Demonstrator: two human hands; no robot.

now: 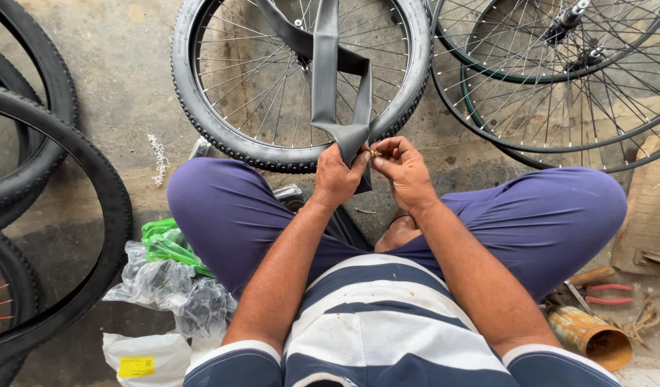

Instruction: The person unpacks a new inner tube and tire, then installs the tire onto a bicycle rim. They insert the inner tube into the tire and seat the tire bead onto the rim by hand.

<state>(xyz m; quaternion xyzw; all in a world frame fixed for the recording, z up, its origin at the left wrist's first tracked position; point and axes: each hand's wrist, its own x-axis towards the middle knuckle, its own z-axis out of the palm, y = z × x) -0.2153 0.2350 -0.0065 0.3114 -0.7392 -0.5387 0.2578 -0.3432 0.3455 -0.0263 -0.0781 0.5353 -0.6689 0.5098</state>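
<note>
A flat grey inner tube (325, 79) hangs down in a loop in front of a spoked bicycle wheel with a knobby black tyre (201, 107). My left hand (337, 178) grips the tube's lower fold. My right hand (405, 170) pinches a small brass valve part (375, 153) at the tube, fingertips touching those of my left hand. Both hands are above my knees, which are in blue trousers.
Bare spoked rims (559, 79) lie at the upper right. Black tyres (72, 215) lean at the left. Crumpled clear and green plastic bags (168, 276) sit by my left thigh. A rusty tin (591, 335) and red-handled pliers (606, 294) lie at the right. The floor is concrete.
</note>
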